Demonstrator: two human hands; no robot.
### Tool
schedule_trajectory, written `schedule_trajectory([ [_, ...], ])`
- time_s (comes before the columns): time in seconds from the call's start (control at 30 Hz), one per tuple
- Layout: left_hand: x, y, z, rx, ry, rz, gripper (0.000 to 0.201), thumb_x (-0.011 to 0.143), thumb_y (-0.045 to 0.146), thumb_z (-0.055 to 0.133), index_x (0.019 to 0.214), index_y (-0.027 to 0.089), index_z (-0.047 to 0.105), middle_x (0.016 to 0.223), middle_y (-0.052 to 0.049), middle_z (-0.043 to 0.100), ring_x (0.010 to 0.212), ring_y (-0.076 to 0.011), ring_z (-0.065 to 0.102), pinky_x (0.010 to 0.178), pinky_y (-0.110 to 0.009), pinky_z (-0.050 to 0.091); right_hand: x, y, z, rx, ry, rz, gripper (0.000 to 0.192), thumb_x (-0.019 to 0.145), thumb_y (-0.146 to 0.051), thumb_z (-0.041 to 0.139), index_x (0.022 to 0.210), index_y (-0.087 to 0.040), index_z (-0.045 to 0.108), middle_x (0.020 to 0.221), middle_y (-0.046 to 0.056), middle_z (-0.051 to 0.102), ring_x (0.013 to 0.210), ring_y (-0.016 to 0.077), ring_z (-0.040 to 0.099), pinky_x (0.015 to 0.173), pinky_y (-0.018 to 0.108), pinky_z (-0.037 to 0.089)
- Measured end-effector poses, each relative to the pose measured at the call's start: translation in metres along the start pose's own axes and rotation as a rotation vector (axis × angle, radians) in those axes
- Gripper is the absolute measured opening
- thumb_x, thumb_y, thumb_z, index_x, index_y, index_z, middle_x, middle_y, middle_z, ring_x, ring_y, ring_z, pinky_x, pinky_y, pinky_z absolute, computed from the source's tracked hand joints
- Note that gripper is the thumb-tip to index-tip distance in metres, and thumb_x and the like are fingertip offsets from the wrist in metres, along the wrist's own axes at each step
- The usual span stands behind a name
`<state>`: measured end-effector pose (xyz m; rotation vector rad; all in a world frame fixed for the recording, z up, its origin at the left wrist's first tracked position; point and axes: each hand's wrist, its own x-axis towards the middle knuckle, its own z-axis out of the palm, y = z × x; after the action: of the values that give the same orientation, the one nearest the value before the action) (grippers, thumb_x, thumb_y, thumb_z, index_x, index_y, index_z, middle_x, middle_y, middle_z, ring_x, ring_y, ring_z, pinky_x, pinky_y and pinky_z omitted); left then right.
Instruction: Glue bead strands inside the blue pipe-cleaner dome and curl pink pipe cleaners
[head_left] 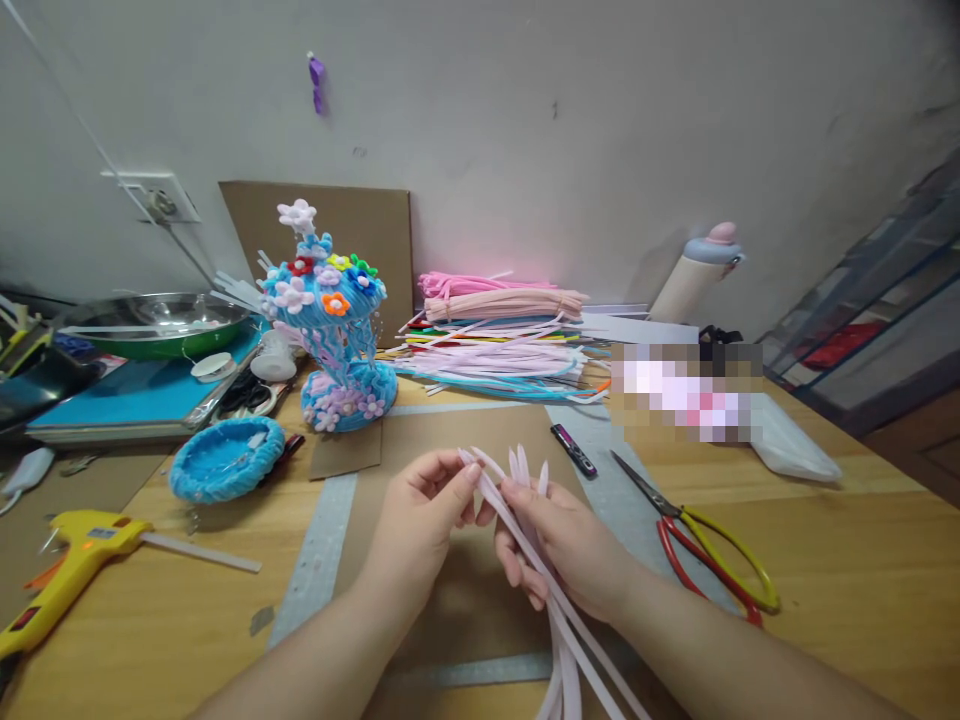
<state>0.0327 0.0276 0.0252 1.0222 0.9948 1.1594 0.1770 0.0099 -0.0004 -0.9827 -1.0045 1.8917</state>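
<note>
Several pale pink pipe cleaners [566,640] run up from the bottom edge into my right hand [562,540], which is closed around them. Their tips stick out above its fingers. My left hand [431,500] pinches the end of one strand between thumb and fingertips, just left of the bundle. Both hands are above a brown cardboard sheet [450,610] that lies on a grey cutting mat [307,590]. Scissors [694,530] with one red and one yellow handle lie right of my right hand. A small dark cutter [574,452] rests just beyond it.
Far left lie a yellow glue gun [82,560] with its glue stick and a blue fuzzy dish [227,462]. A blue flower-covered ornament [330,320] stands behind. Stacked pipe cleaners [495,350] lie by the wall, with a bottle [694,270] at right.
</note>
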Motion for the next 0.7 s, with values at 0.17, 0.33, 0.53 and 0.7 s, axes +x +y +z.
schedule_trajectory([
  [0.17,0.012,0.005,0.007,0.025,0.029,0.036,0.02,0.07,0.033,0.074,0.078,0.015,0.069,0.063,0.002,0.059,0.048,-0.0066,0.045,0.05,-0.021,0.035,0.001,-0.009,-0.005,-0.014,0.066,-0.013,0.04,0.085,-0.054,0.049,0.08,-0.016,0.058,0.04,-0.006,0.052,0.027,0.0051,0.031,0.027,0.015,0.034],
  [0.33,0.021,0.004,0.014,-0.004,0.025,0.021,0.027,0.069,0.033,0.075,0.087,0.014,0.068,0.065,0.002,0.058,0.048,-0.0058,0.044,0.048,-0.02,0.035,0.003,-0.012,-0.009,-0.019,0.098,-0.045,0.039,0.086,-0.053,0.049,0.082,-0.016,0.058,0.04,-0.007,0.05,0.027,0.0045,0.028,0.027,0.014,0.032],
  [0.53,0.023,0.003,0.017,0.017,0.013,0.003,0.024,0.07,0.034,0.075,0.083,0.014,0.071,0.066,0.001,0.059,0.049,-0.0057,0.043,0.05,-0.02,0.035,0.006,-0.011,-0.011,-0.064,0.13,-0.052,0.04,0.085,-0.055,0.047,0.081,-0.017,0.056,0.039,-0.008,0.049,0.026,0.0057,0.029,0.026,0.016,0.033],
  [0.7,0.025,0.001,0.015,0.053,-0.014,-0.014,0.025,0.07,0.036,0.074,0.082,0.015,0.072,0.063,0.002,0.058,0.049,-0.0067,0.042,0.049,-0.021,0.033,0.006,-0.012,-0.012,-0.12,0.122,-0.042,0.039,0.085,-0.055,0.048,0.079,-0.017,0.056,0.039,-0.008,0.049,0.026,0.0053,0.029,0.026,0.016,0.032],
])
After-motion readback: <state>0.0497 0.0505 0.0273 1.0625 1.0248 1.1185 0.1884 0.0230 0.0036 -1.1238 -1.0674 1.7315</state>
